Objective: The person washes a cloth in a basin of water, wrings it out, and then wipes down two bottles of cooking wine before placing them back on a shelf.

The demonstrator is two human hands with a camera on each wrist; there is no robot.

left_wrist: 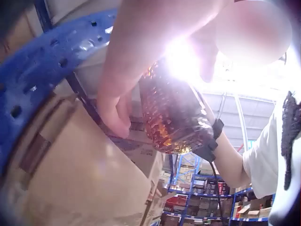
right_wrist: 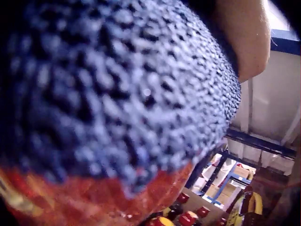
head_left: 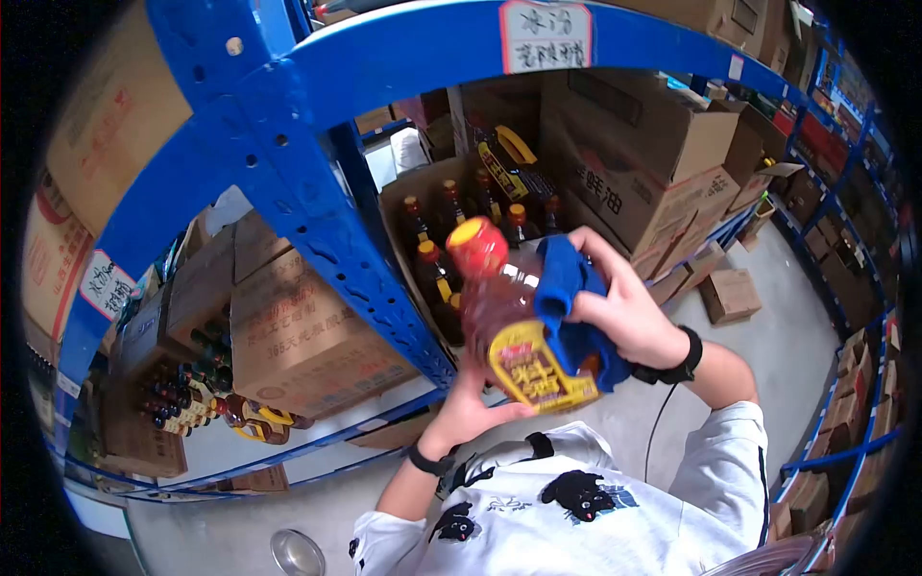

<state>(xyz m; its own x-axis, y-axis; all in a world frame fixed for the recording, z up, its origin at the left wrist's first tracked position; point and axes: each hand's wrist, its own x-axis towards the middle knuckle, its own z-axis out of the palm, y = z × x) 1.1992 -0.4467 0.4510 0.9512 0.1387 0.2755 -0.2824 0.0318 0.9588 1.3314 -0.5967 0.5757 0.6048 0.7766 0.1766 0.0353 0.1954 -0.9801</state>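
A large brown cooking wine bottle [head_left: 538,370], with a red and yellow cap and a yellow label, is held tilted before the shelf, cap toward the carton. My left hand [head_left: 463,411] grips it near its base, the thumb along the lower edge. In the left wrist view, fingers and thumb lie on either side of the bottle [left_wrist: 174,113]. My right hand [head_left: 626,309] holds a blue cloth [head_left: 567,278] against the bottle's side. The cloth [right_wrist: 117,84] fills most of the right wrist view, with reddish bottle surface below it.
Behind the bottle, an open carton [head_left: 423,180] on the shelf holds several similar bottles. A blue shelf post [head_left: 331,250] stands to its left, a crossbeam [head_left: 413,58] above. Closed cartons [head_left: 307,326] sit at left, larger boxes [head_left: 615,144] at right. A metal bowl [head_left: 298,554] is on the floor.
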